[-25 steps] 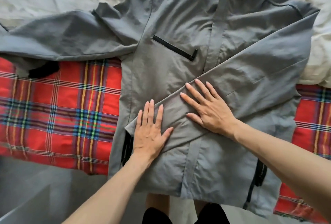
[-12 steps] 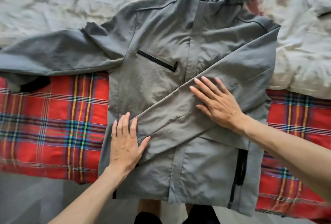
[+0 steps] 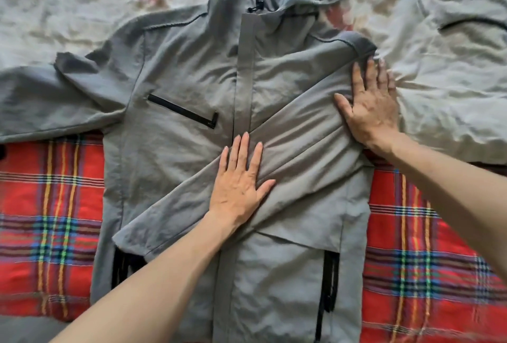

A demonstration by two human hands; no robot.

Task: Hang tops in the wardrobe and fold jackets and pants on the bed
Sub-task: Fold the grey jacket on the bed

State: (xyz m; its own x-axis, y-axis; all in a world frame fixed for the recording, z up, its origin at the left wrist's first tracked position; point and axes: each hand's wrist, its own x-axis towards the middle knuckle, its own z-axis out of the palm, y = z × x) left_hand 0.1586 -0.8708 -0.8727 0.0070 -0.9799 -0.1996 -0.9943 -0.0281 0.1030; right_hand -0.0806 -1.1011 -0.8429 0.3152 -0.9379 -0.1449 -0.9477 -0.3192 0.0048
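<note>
A grey hooded jacket (image 3: 175, 73) lies front up on the bed, its hood at the top. One sleeve (image 3: 299, 134) is folded diagonally across the chest, down to the lower left. My left hand (image 3: 238, 180) presses flat on the middle of that folded sleeve, fingers straight. At the jacket's right shoulder fold, my right hand (image 3: 370, 104) lies flat with its fingers spread. The other sleeve (image 3: 49, 101) stretches out to the left, unfolded.
A red tartan blanket (image 3: 52, 205) covers the near part of the bed on both sides of the jacket. A crumpled pale floral sheet (image 3: 439, 73) covers the far part. A dark-trimmed pale garment edge (image 3: 472, 23) shows at the upper right.
My left hand slid up the folded sleeve towards the chest centre. My right hand moved from the sleeve's middle up and right to the shoulder fold. The view shifted up the bed.
</note>
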